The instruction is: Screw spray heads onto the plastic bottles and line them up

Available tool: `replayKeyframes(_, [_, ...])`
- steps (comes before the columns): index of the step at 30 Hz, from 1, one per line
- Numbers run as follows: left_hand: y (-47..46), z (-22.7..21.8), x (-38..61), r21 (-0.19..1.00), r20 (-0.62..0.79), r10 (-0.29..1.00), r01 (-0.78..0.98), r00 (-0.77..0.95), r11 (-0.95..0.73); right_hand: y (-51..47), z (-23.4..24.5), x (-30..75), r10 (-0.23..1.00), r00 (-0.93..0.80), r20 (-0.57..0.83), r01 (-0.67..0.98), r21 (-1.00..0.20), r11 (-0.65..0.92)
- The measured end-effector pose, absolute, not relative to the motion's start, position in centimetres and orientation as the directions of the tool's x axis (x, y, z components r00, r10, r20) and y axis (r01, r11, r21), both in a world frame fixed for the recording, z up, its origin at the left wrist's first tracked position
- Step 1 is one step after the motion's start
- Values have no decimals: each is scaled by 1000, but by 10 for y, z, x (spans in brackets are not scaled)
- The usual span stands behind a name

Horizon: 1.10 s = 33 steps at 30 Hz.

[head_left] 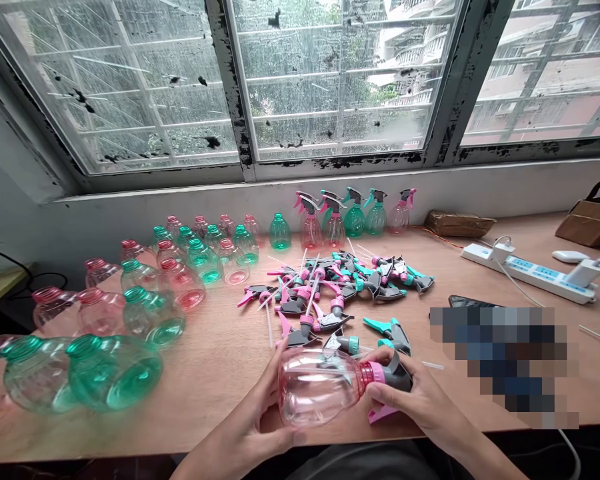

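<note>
A clear pink spray bottle lies on its side between my hands at the table's front edge. My left hand is wrapped round its base. At the neck, my right hand grips the grey and pink spray head, its fingers closed about the collar; the pink trigger points down toward me. The head sits on the bottle's mouth; how tightly I cannot tell. Just beyond the bottle lies a heap of loose spray heads in pink, teal and grey, several with white dip tubes. A teal one is nearest my right hand.
Open pink and green bottles stand in rows on the left. Several bottles with spray heads stand along the wall below the window. To the right are a white power strip, a brown package, a paper bag and a blurred patch.
</note>
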<state>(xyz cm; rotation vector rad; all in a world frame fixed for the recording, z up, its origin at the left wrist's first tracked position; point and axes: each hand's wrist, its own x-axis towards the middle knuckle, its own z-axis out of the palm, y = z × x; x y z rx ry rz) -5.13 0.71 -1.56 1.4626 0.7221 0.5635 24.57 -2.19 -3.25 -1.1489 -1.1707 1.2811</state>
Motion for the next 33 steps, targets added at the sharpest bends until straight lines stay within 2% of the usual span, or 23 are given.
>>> replayKeyframes(5, [6,-13,-49,997,-67,758,73,648,27,-22,-34,247,997,-71,-41,-122,-991,-50])
replayKeyframes(10, [7,-19,-53,992,-118,759,102,640,68,-22,-35,247,997,-74,-29,-128,-991,-39])
replayKeyframes(17, [5,-15,-52,995,-60,755,104,653,-11,-23,-33,246,996,-79,-48,-153,-986,-60])
replayKeyframes(23, [6,-19,-53,994,-108,742,61,662,91,-23,-34,247,996,-79,-43,-134,-990,-54])
replayKeyframes(29, [5,-15,-50,996,-67,757,84,650,16,-23,-33,247,996,-78,-35,-122,-992,-44])
replayKeyframes(33, [7,-17,-50,997,-80,733,51,675,61,-23,-34,248,996,-82,-36,-133,-990,-47])
